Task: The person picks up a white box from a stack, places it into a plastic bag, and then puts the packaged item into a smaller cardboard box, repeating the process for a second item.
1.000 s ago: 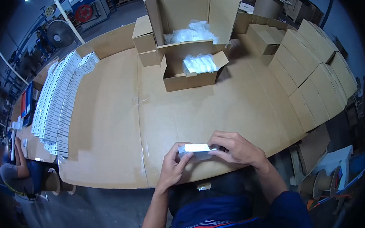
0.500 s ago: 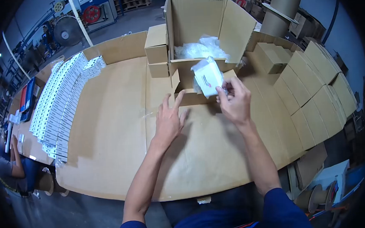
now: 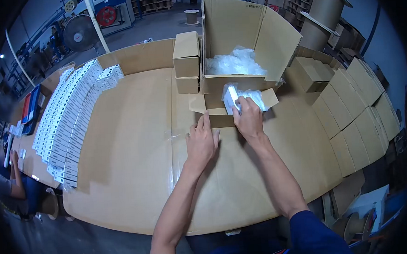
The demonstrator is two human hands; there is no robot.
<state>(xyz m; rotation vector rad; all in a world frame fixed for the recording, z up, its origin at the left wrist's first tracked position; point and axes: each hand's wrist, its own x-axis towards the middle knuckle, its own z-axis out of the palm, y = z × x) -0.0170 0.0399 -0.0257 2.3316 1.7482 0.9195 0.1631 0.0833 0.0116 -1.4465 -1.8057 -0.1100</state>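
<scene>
A small open carton [image 3: 222,121] stands on the table in front of the big box, its side flaps spread outward. My right hand [image 3: 249,120] is closed on a small white box in clear plastic [image 3: 230,98], tilted on edge inside the carton's opening. To its right in the carton lies more clear plastic wrapping [image 3: 256,96]; whether it holds anything is hidden by my fingers. My left hand [image 3: 201,143] is open, thumb apart, with its fingertips at the carton's front left corner.
Behind the carton, a large open box [image 3: 238,82] contains clear plastic bags [image 3: 237,63]. Stacked small cartons [image 3: 187,65] adjoin its left side. Rows of white boxes [image 3: 69,120] line the table's left; brown cartons [image 3: 350,119] are stacked right. A person [image 3: 11,183] sits far left.
My right hand has lowered the white box into the small carton and turned it on edge. My left hand has moved to the carton's front left corner. The camera view has shifted slightly.
</scene>
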